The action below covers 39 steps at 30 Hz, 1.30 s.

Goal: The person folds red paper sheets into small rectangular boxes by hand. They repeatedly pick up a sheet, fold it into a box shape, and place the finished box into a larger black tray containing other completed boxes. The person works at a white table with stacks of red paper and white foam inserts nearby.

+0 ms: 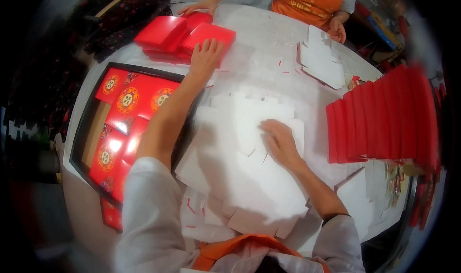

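My left hand [205, 60] reaches out to a pile of red boxes at the far left. Its fingers are a little apart and rest on the top of one glossy red box [217, 33]; the thumb is hidden. Beside that box lies another red box [165, 29], set on more of them. Over the middle of the table, my right hand [280, 141] is loosely curled with thumb and fingers apart and nothing visible between them. Under it lies a spread pile of flat white cardboard sheets [240, 172] with cut edges.
A dark-rimmed tray [86, 124] holds printed red panels [120, 109] at the left. Stacked red boxes [379, 119] stand at the right. White pieces [321, 57] lie at the far right, among red scraps. Across the table, a person in an orange apron [309, 1] touches the red boxes.
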Each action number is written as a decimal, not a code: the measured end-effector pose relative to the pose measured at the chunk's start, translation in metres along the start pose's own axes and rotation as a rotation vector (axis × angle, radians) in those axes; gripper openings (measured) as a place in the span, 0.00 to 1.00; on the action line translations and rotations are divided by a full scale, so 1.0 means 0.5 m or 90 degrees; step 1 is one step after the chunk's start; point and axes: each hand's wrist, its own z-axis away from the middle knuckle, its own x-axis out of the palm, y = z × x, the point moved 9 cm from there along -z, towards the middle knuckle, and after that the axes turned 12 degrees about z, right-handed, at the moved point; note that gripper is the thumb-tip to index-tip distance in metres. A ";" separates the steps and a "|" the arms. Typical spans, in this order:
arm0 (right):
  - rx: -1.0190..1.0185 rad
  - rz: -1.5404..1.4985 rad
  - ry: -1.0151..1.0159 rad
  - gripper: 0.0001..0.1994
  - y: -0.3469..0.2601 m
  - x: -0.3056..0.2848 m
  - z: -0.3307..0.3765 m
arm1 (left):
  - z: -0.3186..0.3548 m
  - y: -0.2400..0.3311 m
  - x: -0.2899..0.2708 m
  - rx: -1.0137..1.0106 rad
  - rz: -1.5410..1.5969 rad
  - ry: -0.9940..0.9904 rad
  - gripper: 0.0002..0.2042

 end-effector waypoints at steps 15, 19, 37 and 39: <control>0.157 -0.128 -0.084 0.10 0.074 0.036 -0.017 | 0.368 -0.393 -0.383 -0.743 1.138 0.542 0.07; 0.063 -0.086 -0.098 0.13 -0.021 0.046 -0.112 | 0.543 -0.465 -0.509 -0.801 0.983 0.654 0.08; -0.384 0.103 -0.036 0.13 -0.436 0.307 -0.213 | 0.607 -0.430 -0.538 -0.706 0.932 -0.303 0.22; -0.390 0.110 -0.015 0.12 -0.424 0.307 -0.214 | 0.545 -0.383 -0.446 -0.546 0.734 -0.538 0.24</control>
